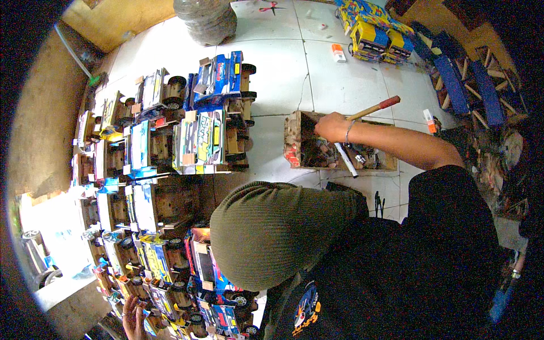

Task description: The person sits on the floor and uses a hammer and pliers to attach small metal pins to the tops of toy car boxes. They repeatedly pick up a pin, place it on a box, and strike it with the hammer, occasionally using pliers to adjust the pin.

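Neither of my own hands shows. A person in an olive knit cap (277,238) and black shirt sits below me, facing left. Their right hand (333,127) reaches into a worn wooden box (292,139); its fingertips are hidden. Beside that hand, a wooden tool handle with a red end (390,102) slants over the box's far edge; its other end is out of sight. A white tube (346,160) leans over the near edge. At lower left, a hand (134,318), apparently that person's left, has its fingers raised beside the toy trucks (199,139); its arm is out of frame.
Rows of colourful wooden toy trucks fill the left side. A plastic-wrapped bundle (205,21) and red scissors (272,8) are at the back. Yellow-and-blue trucks (371,42), an orange-and-white small box (338,53) and blue wooden frames (487,93) are at right.
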Tool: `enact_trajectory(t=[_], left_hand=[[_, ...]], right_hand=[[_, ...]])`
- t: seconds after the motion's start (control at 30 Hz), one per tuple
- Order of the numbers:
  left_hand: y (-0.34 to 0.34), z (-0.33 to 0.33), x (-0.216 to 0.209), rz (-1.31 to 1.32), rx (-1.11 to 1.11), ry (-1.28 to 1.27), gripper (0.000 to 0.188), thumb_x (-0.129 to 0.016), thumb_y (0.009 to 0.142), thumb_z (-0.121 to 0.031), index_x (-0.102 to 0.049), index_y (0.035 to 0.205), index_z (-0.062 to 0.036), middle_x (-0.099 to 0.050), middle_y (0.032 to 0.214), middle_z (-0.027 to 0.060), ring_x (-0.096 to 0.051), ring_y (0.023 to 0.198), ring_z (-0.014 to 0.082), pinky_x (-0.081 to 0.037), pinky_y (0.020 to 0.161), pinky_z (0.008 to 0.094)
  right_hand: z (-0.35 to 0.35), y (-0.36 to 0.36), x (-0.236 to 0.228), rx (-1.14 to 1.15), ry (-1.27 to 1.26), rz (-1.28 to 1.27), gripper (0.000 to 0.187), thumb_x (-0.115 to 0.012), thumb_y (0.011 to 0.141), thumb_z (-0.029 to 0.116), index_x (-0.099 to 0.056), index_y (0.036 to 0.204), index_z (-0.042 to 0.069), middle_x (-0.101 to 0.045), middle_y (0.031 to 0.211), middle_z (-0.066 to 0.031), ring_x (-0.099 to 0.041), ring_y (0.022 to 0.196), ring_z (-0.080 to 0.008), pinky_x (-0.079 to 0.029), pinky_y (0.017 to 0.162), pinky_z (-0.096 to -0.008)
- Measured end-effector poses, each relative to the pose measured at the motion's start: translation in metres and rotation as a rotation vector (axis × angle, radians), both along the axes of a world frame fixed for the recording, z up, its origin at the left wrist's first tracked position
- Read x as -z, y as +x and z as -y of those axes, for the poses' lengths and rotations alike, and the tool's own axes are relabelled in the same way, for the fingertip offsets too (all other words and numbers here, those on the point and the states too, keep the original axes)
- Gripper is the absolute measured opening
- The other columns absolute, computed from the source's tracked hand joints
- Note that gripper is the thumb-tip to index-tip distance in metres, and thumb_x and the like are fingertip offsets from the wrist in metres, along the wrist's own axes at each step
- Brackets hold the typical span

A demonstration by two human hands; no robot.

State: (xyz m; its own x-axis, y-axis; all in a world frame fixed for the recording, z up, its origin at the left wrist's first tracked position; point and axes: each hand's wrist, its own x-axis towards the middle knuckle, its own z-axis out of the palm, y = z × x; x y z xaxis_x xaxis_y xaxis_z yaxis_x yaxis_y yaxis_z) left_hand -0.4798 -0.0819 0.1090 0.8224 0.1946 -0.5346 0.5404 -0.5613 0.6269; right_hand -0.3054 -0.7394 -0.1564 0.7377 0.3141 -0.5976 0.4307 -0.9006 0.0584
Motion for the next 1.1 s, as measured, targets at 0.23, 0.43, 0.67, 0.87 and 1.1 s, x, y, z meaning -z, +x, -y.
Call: enact_trajectory(t=[0.23, 0.43, 0.67, 0.87, 1.1], left_hand=[[-0.001, -0.004, 0.001, 0.012, 0.008, -0.006, 0.042, -0.059, 0.098, -0.018, -0.050, 0.136, 0.0000, -0.057, 0.131, 0.0101, -0.054, 0.119, 0.0193, -0.045, 0.099, 0.0326], [0.003, -0.007, 0.002, 0.020, 0.039, 0.006, 0.045, -0.058, 0.099, -0.018, -0.048, 0.138, 0.0015, -0.056, 0.131, 0.0120, -0.054, 0.119, 0.0211, -0.045, 0.099, 0.0328], [0.001, -0.008, 0.002, 0.084, 0.045, -0.055, 0.045, -0.057, 0.099, -0.017, -0.048, 0.138, 0.0021, -0.055, 0.133, 0.0137, -0.055, 0.118, 0.0221, -0.046, 0.099, 0.0336], [0.003, -0.009, 0.002, 0.116, 0.083, -0.029, 0.045, -0.058, 0.099, -0.017, -0.048, 0.137, 0.0025, -0.054, 0.134, 0.0141, -0.055, 0.118, 0.0226, -0.047, 0.099, 0.0348], [0.008, -0.007, 0.005, 0.154, 0.116, -0.047, 0.043, -0.059, 0.098, -0.017, -0.050, 0.136, 0.0011, -0.056, 0.132, 0.0140, -0.057, 0.117, 0.0220, -0.048, 0.097, 0.0350]], right_hand=[[0.017, 0.006, -0.042, 0.147, 0.086, -0.102, 0.023, -0.068, 0.081, 0.023, -0.072, 0.098, 0.008, -0.072, 0.091, -0.0149, -0.070, 0.084, -0.0340, -0.056, 0.073, -0.0480], [0.058, 0.002, -0.102, 0.461, 0.382, -0.126, 0.033, -0.072, 0.081, 0.035, -0.070, 0.101, 0.010, -0.072, 0.094, -0.0141, -0.068, 0.088, -0.0323, -0.053, 0.077, -0.0440], [0.134, -0.032, -0.110, 0.712, 0.214, -0.036, 0.025, -0.066, 0.084, 0.026, -0.072, 0.098, 0.006, -0.070, 0.070, -0.0079, -0.065, 0.057, -0.0163, -0.052, 0.053, -0.0332], [0.154, -0.077, -0.082, 0.787, 0.319, -0.206, 0.020, -0.064, 0.085, 0.018, -0.074, 0.098, 0.006, -0.072, 0.075, -0.0046, -0.062, 0.057, -0.0136, -0.050, 0.051, -0.0330], [0.151, -0.123, -0.029, 0.572, 0.010, 0.002, 0.021, -0.066, 0.082, 0.021, -0.074, 0.090, 0.003, -0.071, 0.076, -0.0173, -0.068, 0.069, -0.0284, -0.054, 0.059, -0.0413]])
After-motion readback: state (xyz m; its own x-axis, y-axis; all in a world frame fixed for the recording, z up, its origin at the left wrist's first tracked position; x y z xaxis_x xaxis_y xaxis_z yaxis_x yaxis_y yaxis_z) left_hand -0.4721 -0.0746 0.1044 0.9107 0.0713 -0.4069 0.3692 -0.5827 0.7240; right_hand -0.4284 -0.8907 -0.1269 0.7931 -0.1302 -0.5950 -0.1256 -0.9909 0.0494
